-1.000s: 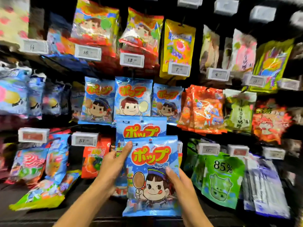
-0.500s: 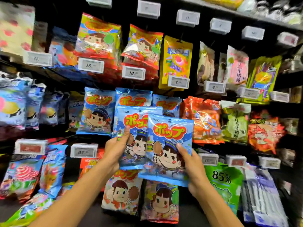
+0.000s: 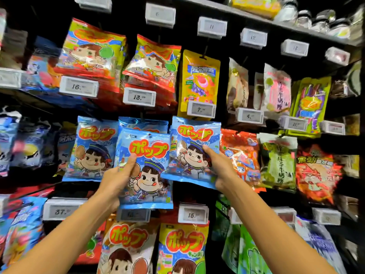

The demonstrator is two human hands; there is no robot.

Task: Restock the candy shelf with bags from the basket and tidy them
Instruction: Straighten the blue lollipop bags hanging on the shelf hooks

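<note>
A black rack (image 3: 128, 20) of hanging sweets fills the view, with a white price tag (image 3: 139, 96) on each peg end. In the middle row, a hung blue bag (image 3: 92, 149) sits on the left. Just beside it, the left hand (image 3: 116, 178) holds the centre blue bag (image 3: 146, 171), thumb pressed on its front and fingers hidden behind. The right hand (image 3: 221, 167) pinches the right blue bag (image 3: 194, 147) the same way, raised against the next peg along. Its top edge is blurred, so I cannot tell whether it is on the peg yet.

To hang them well, I would seat one bag at a time, lining its top hole up with the peg tip. Then slide it back flat and square it with its neighbours. The basket is out of view.
</note>
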